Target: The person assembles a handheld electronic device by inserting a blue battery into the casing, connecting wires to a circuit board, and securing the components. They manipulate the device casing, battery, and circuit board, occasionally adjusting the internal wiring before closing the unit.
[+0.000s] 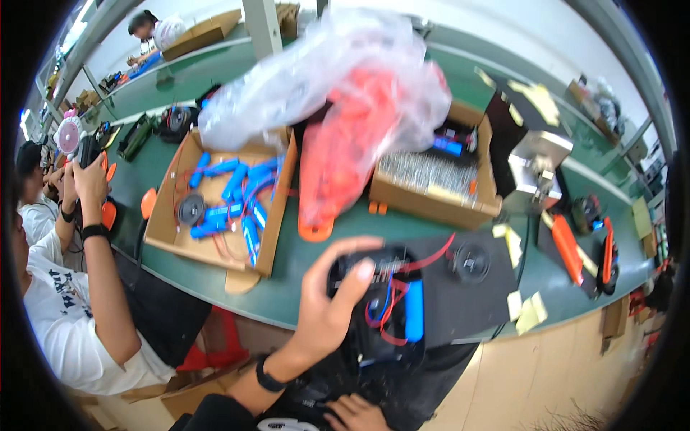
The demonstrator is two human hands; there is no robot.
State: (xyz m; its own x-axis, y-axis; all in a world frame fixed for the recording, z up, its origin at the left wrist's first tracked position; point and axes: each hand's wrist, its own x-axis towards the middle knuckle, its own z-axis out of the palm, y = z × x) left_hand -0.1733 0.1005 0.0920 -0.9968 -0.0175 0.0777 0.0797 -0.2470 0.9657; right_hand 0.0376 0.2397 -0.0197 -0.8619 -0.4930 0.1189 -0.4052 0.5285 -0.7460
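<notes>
My left hand (334, 298) grips a black plastic housing (359, 352) by its upper left side, thumb across its inside. The housing is tilted with its hollow inside up. In it lie a blue cylindrical battery (414, 310) and looped red and blue wires (385, 312). A red wire stretches from it toward a round black speaker (471, 263) on a dark mat (445, 302). Low in the picture, below the housing, my right hand (357, 414) is partly cut off by the lower edge; its fingers are apart over black cloth and hold nothing visible.
A cardboard box of blue batteries (280, 237) stands left, another open box (431, 205) at the back. Clear plastic bags with orange-red parts (345, 151) lie between. A metal fixture (537, 169) and orange parts (566, 248) are right. A co-worker's arm (108, 287) is at left.
</notes>
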